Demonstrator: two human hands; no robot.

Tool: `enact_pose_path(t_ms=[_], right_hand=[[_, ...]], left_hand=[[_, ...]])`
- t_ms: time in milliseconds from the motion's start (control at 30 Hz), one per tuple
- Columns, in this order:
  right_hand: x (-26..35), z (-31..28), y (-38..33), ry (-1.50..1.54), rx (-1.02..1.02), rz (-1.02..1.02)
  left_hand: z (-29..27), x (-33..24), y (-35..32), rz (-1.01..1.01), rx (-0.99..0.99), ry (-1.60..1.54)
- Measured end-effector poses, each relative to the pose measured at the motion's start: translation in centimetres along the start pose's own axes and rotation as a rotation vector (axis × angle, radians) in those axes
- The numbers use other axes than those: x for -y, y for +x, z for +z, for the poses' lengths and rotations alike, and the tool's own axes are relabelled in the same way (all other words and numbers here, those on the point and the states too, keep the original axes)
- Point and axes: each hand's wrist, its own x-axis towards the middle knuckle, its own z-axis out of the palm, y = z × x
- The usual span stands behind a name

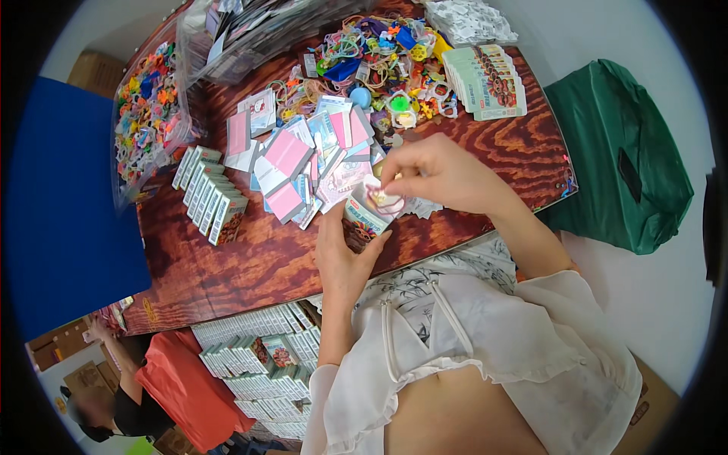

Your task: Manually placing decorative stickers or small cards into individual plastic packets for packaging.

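My left hand (345,254) is wrapped round a small printed cardboard box (365,218), holding it tilted near the table's front edge with its top open. Over that opening, the thumb and fingers of my right hand (432,174) are pinched together. A thin pinkish looped cord (389,203) shows in the mouth of the box, just below my right fingertips. Whether the fingers grip this cord or something else is hidden. Just beyond the box lies a loose heap of pink, white and blue cards (292,163).
Behind the cards spreads a pile of colourful small trinkets (379,57). Flat cartons (489,83) fan out at right; filled boxes (211,197) stand in rows at left, near a clear bag of trinkets (152,114). A green bag (622,152) hangs at right. Another person (114,402) is lower left.
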Motion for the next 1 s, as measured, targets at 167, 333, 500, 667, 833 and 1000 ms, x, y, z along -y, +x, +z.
enact_pose_path(t_ms=[167, 333, 500, 667, 833, 1000], right_hand=[[-1.2, 1.3, 0.3, -0.289, 0.046, -0.059], [-0.5, 2.1, 0.4, -0.323, -0.061, -0.133], [1.0, 1.5, 0.5, -0.021, -0.032, 0.073], [0.0, 3.3, 2.1, -0.065, -0.043, -0.082], [-1.3, 4.2, 3.4, -0.364, 0.028, -0.086], [-0.8, 4.4, 2.5, -0.302, 0.035, -0.097]], left_hand=[[0.0, 0.4, -0.3, 0.073, 0.099, -0.15], [0.0, 0.4, -0.5, 0.041, 0.087, -0.194], [-0.1, 0.4, -0.2, -0.057, 0.051, -0.27], [0.3, 0.5, -0.1, 0.012, 0.029, -0.154], [0.3, 0.8, 0.1, -0.006, -0.029, -0.083], [0.5, 0.9, 0.0, 0.027, -0.073, 0.013]])
